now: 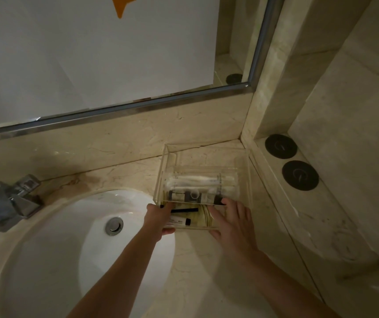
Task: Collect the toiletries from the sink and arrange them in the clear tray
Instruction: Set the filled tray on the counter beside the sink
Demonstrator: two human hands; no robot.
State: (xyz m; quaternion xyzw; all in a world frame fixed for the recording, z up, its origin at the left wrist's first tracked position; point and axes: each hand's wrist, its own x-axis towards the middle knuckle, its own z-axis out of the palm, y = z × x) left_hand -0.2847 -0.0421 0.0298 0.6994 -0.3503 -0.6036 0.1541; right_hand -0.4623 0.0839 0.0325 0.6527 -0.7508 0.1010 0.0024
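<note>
A clear tray (203,157) sits on the marble counter (207,260) just right of the white sink (74,237), near the corner where the counter meets the side ledge. Its walls are transparent, so edges and contents blur together and the far half is hard to read. Inside, toward the near half, lie pale wrapped packets (203,182), a dark-labelled item (190,196) whose shape is unclear, a thin black stick (184,210) and a small white tube with a black cap (180,221). The left hand (161,218) is at the tray's near left corner, thumb under the front edge and fingers curled over the wall into the tray; the fingertips are hidden behind the plastic, so whether they pinch anything cannot be told. The right hand (231,222) rests on the near right part of the tray with fingers spread fairly wide, tips close to the dark item, holding nothing that can be made out. The sink bowl shows only its drain (114,226). A chrome tap (9,203) stands at left. Two black round discs (300,175) lie on the ledge. The dim light smears fine detail.
</note>
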